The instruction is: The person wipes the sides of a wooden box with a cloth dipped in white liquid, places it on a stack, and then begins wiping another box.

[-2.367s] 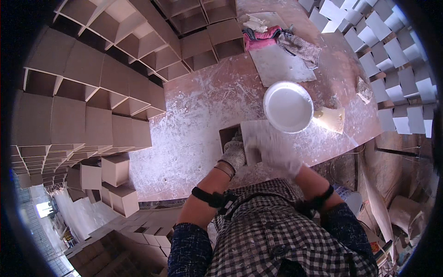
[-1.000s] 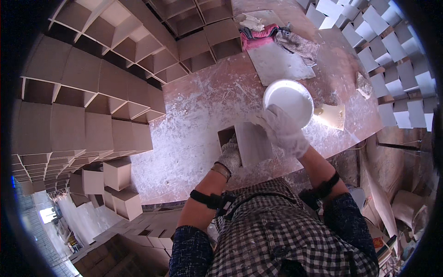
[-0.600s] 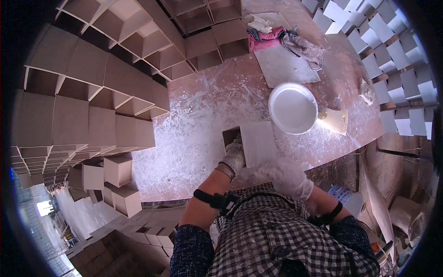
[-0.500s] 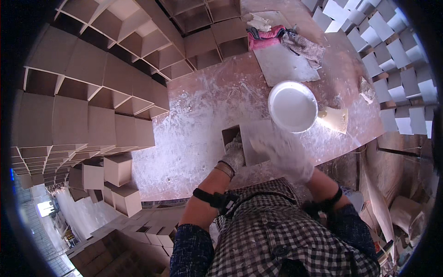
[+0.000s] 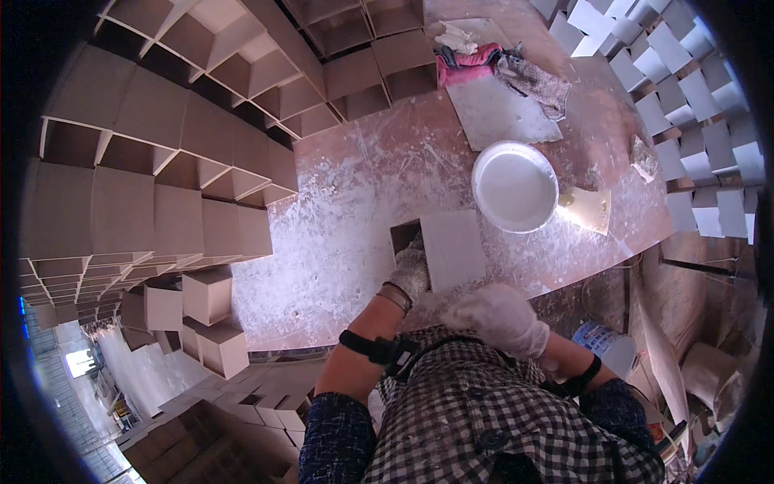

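A brown open-ended box (image 5: 455, 250) lies on the work table, its upper face coated pale and whitish. My left hand (image 5: 412, 270), in a knitted glove, reaches into the dark open end and holds the box by its wall; the fingertips are hidden inside. Off the box's near right corner is my right hand (image 5: 500, 319), in a white glove, curled closed and slightly blurred. What it holds, if anything, cannot be made out. Beyond it stands a round white basin (image 5: 516, 187) of white liquid.
Stacked brown boxes (image 5: 121, 210) wall in the left and far sides. White-faced boxes (image 5: 697, 93) rise at the right. On the table (image 5: 347, 185) lie a pale board (image 5: 508, 113), pink and grey cloths (image 5: 532, 81) and a yellowish scrap (image 5: 587, 210). A bucket (image 5: 605, 347) stands below, right.
My right hand has drawn back toward my body, off the box's upper face, which now shows in full. The left hand has stayed inside the box.
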A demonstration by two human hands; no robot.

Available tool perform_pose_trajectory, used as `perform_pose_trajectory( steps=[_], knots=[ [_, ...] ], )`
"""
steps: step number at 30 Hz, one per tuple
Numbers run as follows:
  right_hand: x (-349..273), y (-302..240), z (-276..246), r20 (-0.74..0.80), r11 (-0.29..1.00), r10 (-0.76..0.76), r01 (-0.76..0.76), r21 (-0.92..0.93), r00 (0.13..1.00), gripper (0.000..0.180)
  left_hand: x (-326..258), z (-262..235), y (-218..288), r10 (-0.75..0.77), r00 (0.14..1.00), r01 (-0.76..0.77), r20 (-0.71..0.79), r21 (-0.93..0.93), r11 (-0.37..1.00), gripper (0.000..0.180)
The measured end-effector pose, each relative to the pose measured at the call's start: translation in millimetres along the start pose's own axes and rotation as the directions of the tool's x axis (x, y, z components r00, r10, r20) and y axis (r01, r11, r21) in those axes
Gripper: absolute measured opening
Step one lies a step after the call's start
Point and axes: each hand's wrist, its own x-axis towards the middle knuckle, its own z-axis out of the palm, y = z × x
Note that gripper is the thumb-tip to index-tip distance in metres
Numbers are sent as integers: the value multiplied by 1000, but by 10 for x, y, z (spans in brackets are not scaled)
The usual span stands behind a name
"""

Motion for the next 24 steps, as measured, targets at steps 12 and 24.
perform_pose_trajectory(
  steps=[12, 24],
  knots=[
    [672, 536, -193, -654, 982, 141, -21, 187, 744, 34, 205, -107, -292, 128, 992, -124, 3, 258, 958, 53],
    [-196, -44, 22, -320, 979, 198, -169, 116, 926, 34, 230, -102, -380, 190, 976, -208, 106, 201, 957, 50]
  ],
)
